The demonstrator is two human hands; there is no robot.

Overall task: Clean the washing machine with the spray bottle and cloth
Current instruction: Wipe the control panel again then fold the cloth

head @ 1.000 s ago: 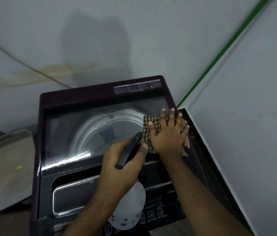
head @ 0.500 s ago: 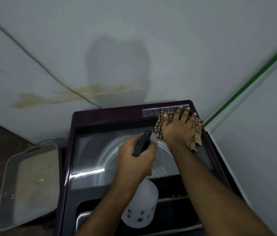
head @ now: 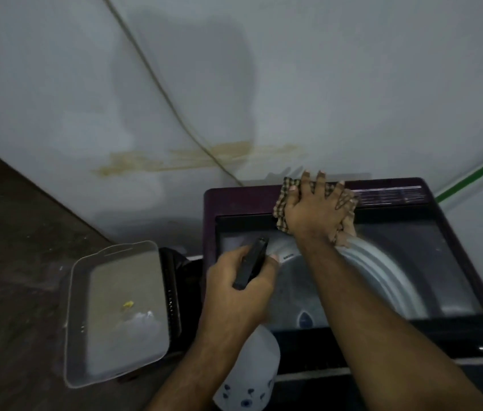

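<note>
— While the wall [head: 293, 69] fills the background, where is the washing machine [head: 456, 262]?
— Against it, low right; a clear tray [head: 115, 315] stands just left.
— And the 2 hands?
— Left hand [head: 237, 289] grips the spray bottle [head: 249, 378], fingers curled round its black head; right hand [head: 314, 209] presses the checked cloth [head: 286, 200] on the machine's back edge, fingers spread flat.

The washing machine [head: 353, 277] fills the lower right of the frame. A cloth [head: 286, 203] lies on its far rim, at upper centre. A lidded bin [head: 115, 312] stands left of it, a spray bottle [head: 249, 378] at bottom centre.
</note>
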